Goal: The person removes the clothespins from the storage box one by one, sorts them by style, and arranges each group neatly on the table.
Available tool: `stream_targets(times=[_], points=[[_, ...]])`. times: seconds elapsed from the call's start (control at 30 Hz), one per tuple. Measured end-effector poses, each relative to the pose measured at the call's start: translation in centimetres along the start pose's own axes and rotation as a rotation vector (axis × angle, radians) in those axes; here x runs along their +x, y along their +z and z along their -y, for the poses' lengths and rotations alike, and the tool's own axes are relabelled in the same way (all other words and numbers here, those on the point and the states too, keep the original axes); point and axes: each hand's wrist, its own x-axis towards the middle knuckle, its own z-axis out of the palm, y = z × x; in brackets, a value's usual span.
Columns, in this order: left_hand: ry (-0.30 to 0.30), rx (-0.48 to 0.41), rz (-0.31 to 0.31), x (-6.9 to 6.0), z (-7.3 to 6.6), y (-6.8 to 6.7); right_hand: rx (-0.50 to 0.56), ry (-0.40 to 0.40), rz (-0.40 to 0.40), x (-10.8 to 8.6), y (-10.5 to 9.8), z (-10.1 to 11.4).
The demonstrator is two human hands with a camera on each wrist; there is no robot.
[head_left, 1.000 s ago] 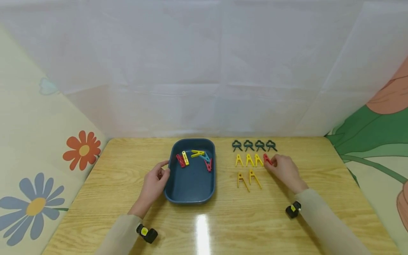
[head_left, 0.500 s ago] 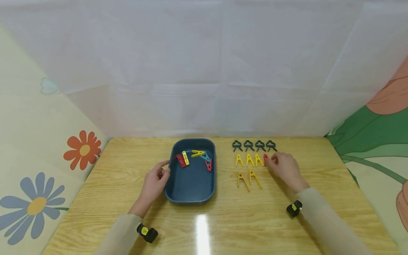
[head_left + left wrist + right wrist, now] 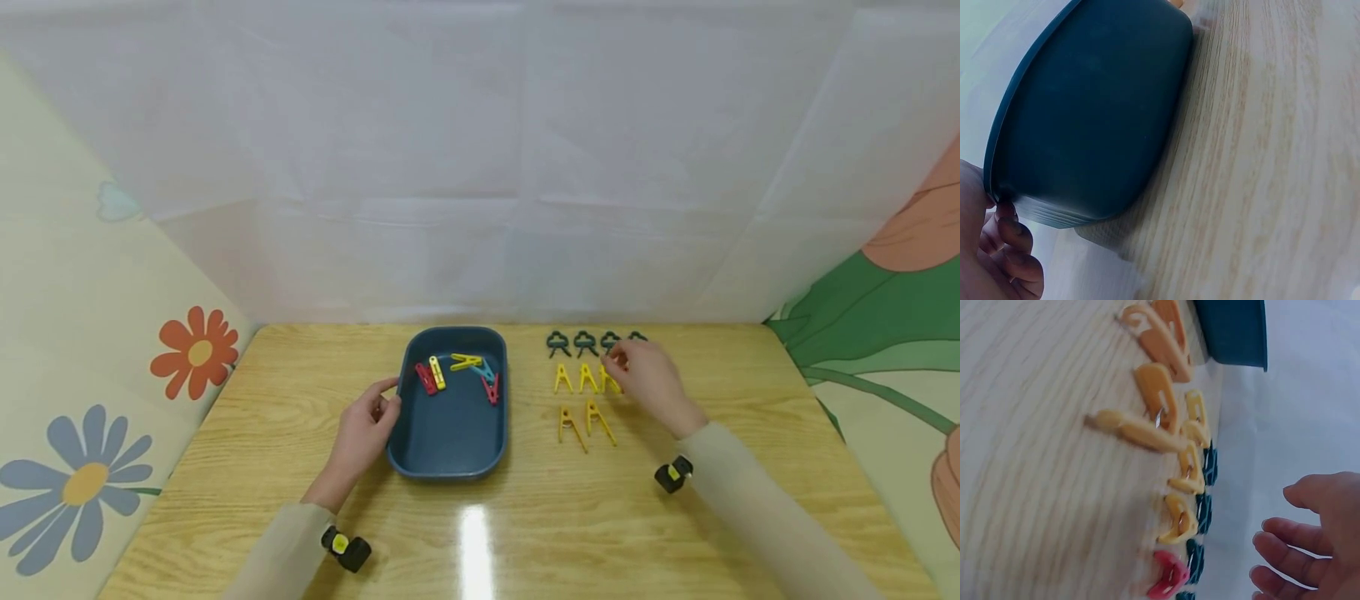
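My left hand (image 3: 362, 432) pinches the left rim of a dark blue basin (image 3: 450, 442), thumb against the rim and fingers curled below it in the left wrist view. Inside lie several red, yellow and blue clothespins (image 3: 466, 362). My right hand (image 3: 651, 383) hovers over the right end of the clip rows, fingers loosely bent, holding nothing. Under it, a red clothespin (image 3: 1168, 575) stands on the table, hidden in the head view. Beside that is a row of three yellow clothespins (image 3: 588, 377). Two larger orange-yellow clothespins (image 3: 597, 421) stand nearer me.
Several dark green clips (image 3: 557, 342) form the back row, the rightmost partly covered by my right hand. The wooden table (image 3: 570, 525) ends at a white covered wall (image 3: 480, 250). Flower-patterned panels (image 3: 82, 400) flank both sides.
My right hand has let go of the red clothespin at the end of the yellow row and moved left and slightly away from me. The left hand stays on the basin.
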Motion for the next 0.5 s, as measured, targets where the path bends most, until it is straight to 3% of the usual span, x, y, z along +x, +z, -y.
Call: stream_targets(times=[0.5], points=[[-0.001,0.000,-0.002,0.0,0.1,0.1,0.018,-0.114,0.080,2.7,0.3,5.7]])
